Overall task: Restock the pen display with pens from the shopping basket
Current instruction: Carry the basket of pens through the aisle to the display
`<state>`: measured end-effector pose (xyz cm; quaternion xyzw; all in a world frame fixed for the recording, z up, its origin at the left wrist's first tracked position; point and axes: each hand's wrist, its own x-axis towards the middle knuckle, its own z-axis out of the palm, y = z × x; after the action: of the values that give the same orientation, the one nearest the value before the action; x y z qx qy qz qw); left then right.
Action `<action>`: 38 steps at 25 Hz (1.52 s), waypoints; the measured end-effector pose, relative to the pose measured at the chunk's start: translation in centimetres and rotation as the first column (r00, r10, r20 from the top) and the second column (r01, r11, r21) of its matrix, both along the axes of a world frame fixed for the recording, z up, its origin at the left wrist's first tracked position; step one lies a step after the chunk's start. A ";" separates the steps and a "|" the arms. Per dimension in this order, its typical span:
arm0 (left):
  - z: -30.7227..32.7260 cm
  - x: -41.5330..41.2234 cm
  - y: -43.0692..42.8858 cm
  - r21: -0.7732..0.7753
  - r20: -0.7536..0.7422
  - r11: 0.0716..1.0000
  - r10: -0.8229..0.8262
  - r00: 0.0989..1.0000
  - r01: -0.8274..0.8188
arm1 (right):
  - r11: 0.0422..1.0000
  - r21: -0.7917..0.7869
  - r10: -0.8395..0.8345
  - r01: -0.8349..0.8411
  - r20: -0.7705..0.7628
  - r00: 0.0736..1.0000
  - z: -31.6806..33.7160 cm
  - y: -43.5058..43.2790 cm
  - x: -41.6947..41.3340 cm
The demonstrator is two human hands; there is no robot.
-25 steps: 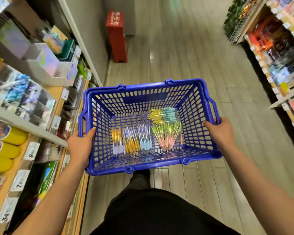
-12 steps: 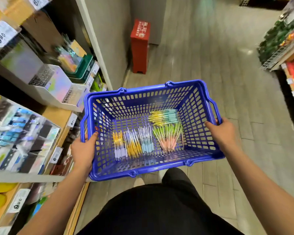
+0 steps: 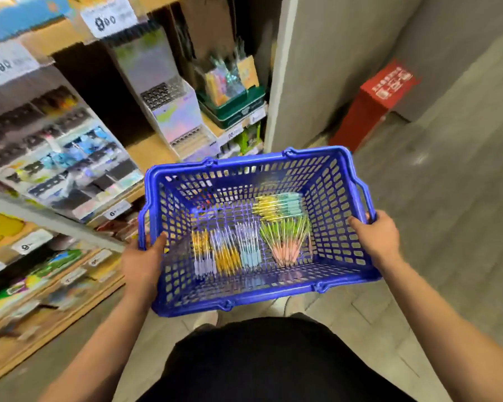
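Pens (image 3: 246, 248) lie in sorted bundles on the floor of the basket (image 3: 273, 296). The left hand (image 3: 141, 265) grips the basket's left rim, thumb inside the wall. The right hand (image 3: 373, 239) curls round its right rim by the handle. A display (image 3: 176, 117) stands on the shelf (image 3: 145, 152) beyond the basket's far-left corner.

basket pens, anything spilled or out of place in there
Nothing spilled: the pens lie in bundles on the floor of the blue basket, which the left hand and right hand grip. Only the green-and-pink bundle looks untidy, fanned out at its far end.
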<state>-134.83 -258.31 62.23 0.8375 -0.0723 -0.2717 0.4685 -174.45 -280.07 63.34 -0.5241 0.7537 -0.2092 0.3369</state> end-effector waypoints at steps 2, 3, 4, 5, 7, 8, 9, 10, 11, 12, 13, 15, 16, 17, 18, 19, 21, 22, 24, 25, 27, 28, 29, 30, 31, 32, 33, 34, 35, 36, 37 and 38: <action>0.3 -2.3 1.2 0.030 0.013 0.993 0.110 0.994 -0.110 | 0.993 -0.002 0.122 -0.122 -0.020 0.992 -0.2 -3.4 0.6; 0.4 -3.4 1.7 0.054 0.015 0.983 0.175 0.984 -0.175 | 0.982 0.007 0.188 -0.188 -0.021 0.982 -0.4 -5.0 1.1; 0.6 -4.6 2.2 0.076 0.021 0.968 0.239 0.971 -0.240 | 0.968 0.015 0.249 -0.249 -0.015 0.968 -0.6 -6.5 1.6; 0.7 -5.8 2.8 0.088 0.030 0.950 0.297 0.955 -0.298 | 0.953 0.022 0.301 -0.301 -0.008 0.954 -0.7 -7.7 2.2; 0.9 -8.0 3.9 0.098 0.049 0.914 0.389 0.920 -0.392 | 0.916 0.024 0.400 -0.400 0.001 0.916 -1.1 -9.5 3.4; 0.8 -8.9 4.3 0.095 0.064 0.898 0.426 0.903 -0.430 | 0.895 0.022 0.446 -0.446 0.003 0.895 -1.3 -10.1 3.8; 0.9 -9.7 4.7 0.092 0.075 0.882 0.458 0.886 -0.463 | 0.878 0.018 0.478 -0.478 0.007 0.878 -1.5 -10.6 4.1; 0.8 -10.5 4.9 0.089 0.080 0.869 0.481 0.873 -0.486 | 0.868 0.015 0.497 -0.497 0.016 0.868 -1.7 -10.9 4.3; 0.8 -11.1 5.2 0.085 0.079 0.861 0.496 0.865 -0.502 | 0.860 0.011 0.510 -0.510 0.023 0.860 -1.8 -11.2 4.5; 0.7 -11.9 5.5 0.086 0.077 0.851 0.513 0.855 -0.519 | 0.848 0.011 0.530 -0.531 0.022 0.848 -1.9 -11.5 4.6; 0.5 -12.6 5.7 0.087 0.080 0.838 0.533 0.843 -0.538 | 0.836 0.017 0.548 -0.548 0.018 0.836 -1.9 -11.7 4.7; 0.5 -13.4 5.9 0.089 0.061 0.823 0.558 0.828 -0.561 | 0.826 0.032 0.562 -0.562 0.007 0.827 -2.2 -12.1 5.2; 0.5 -13.6 6.0 0.088 0.046 0.818 0.567 0.822 -0.569 | 0.824 0.043 0.565 -0.565 0.010 0.825 -2.3 -12.2 5.4; 0.3 -13.5 6.1 0.079 0.037 0.811 0.579 0.814 -0.580 | 0.826 0.053 0.561 -0.561 0.016 0.827 -2.3 -12.3 5.8; 0.0 -13.5 6.1 0.072 0.030 0.806 0.588 0.809 -0.588 | 0.829 0.056 0.557 -0.557 0.020 0.831 -2.3 -12.5 5.9; -0.4 -13.4 6.0 0.068 0.020 0.804 0.590 0.807 -0.590 | 0.828 0.067 0.558 -0.557 0.013 0.830 -2.4 -12.4 5.9; -2.8 -12.0 5.6 0.098 -0.019 0.821 0.566 0.824 -0.562 | 0.838 0.089 0.541 -0.538 -0.015 0.841 -4.6 -12.3 6.9; -5.1 -10.9 4.9 0.121 -0.030 0.833 0.547 0.837 -0.540 | 0.846 0.105 0.528 -0.522 -0.037 0.848 -6.7 -12.5 7.7; -7.4 -9.5 4.5 0.138 -0.009 0.837 0.536 0.844 -0.530 | 0.848 0.104 0.527 -0.521 -0.046 0.849 -8.8 -12.1 8.5; -7.5 -9.3 4.4 0.138 -0.006 0.838 0.534 0.846 -0.528 | 0.853 0.096 0.518 -0.512 -0.043 0.854 -8.8 -12.4 8.6; -7.6 -8.8 4.5 0.133 -0.011 0.845 0.524 0.852 -0.518 | 0.859 0.081 0.509 -0.505 -0.039 0.860 -8.7 -12.8 9.0; -8.1 -8.6 4.4 0.137 0.000 0.844 0.523 0.852 -0.518 | 0.859 0.074 0.510 -0.506 -0.046 0.859 -9.0 -12.9 9.1; -10.2 -7.8 4.2 0.144 0.007 0.843 0.523 0.852 -0.519 | 0.856 0.075 0.516 -0.512 -0.053 0.855 -10.9 -13.3 9.7; -12.8 -6.9 3.9 0.158 0.015 0.841 0.522 0.853 -0.517 | 0.852 0.079 0.523 -0.518 -0.068 0.850 -13.5 -13.6 10.4; -15.2 -6.6 3.7 0.179 0.013 0.842 0.514 0.858 -0.508 | 0.845 0.095 0.533 -0.526 -0.079 0.842 -15.9 -13.8 10.6; -17.6 -6.4 3.4 0.204 0.017 0.837 0.516 0.856 -0.508 | 0.839 0.122 0.540 -0.530 -0.075 0.838 -18.1 -14.1 10.9; -19.9 -6.3 3.3 0.224 0.030 0.827 0.523 0.852 -0.516 | 0.831 0.144 0.549 -0.537 -0.060 0.834 -20.4 -14.5 11.1; -22.2 -6.2 3.3 0.245 0.051 0.813 0.533 0.844 -0.528 | 0.822 0.161 0.561 -0.546 -0.057 0.826 -22.6 -15.0 11.5; -24.4 -6.1 3.3 0.253 0.072 0.801 0.544 0.836 -0.543 | 0.812 0.172 0.574 -0.558 -0.060 0.817 -24.6 -15.5 11.9; -26.4 -6.0 3.0 0.251 0.082 0.794 0.552 0.830 -0.553 | 0.803 0.183 0.586 -0.568 -0.062 0.808 -26.6 -16.0 12.3; -28.8 -5.9 2.9 0.259 0.089 0.790 0.553 0.828 -0.555 | 0.794 0.198 0.596 -0.575 -0.062 0.801 -29.2 -16.4 12.6; -31.1 -5.7 2.6 0.279 0.097 0.786 0.549 0.830 -0.552 | 0.787 0.213 0.602 -0.579 -0.062 0.796 -31.8 -16.9 12.9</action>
<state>-140.53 -255.74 31.09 0.8838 0.2136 -0.1266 0.3965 -161.59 -296.99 31.57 -0.7125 0.5874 0.0104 0.3837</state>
